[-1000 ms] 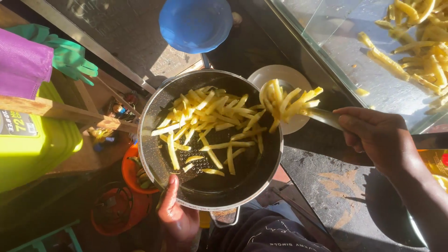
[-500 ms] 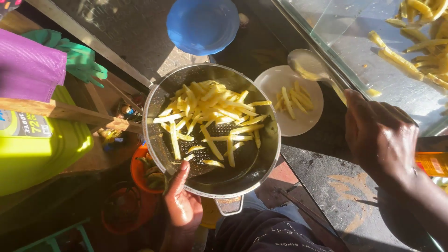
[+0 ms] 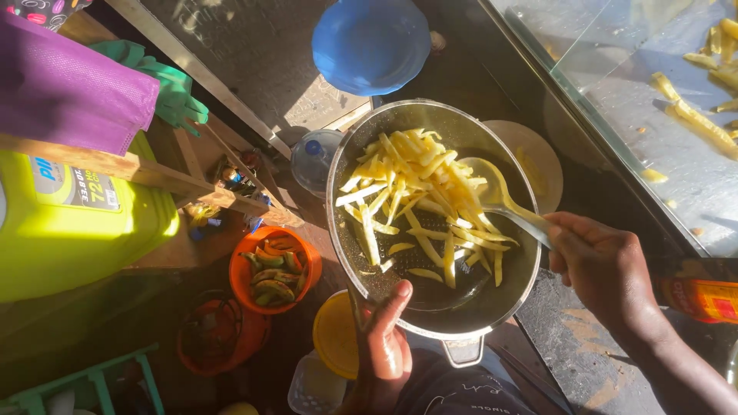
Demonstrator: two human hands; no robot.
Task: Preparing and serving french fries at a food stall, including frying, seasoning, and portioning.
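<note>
- Left hand [image 3: 384,355] is closed on the near rim of the metal strainer [image 3: 430,300], thumb hooked over the edge, holding it up above the floor clutter.
- The chips [image 3: 419,196] are pale yellow, raw-looking, cut in long sticks; a good pile lies across the far half of the strainer, beyond the thumb, and the near half is mostly bare mesh.
- Spoon [image 3: 492,188] rests bowl-down in the pile, just right of its middle.
- Right hand [image 3: 603,265] is wrapped around the spoon's handle.
- Plate [image 3: 538,157] beyond that hand looks nearly empty, so by my judgement the moving of chips is mostly done.
</note>
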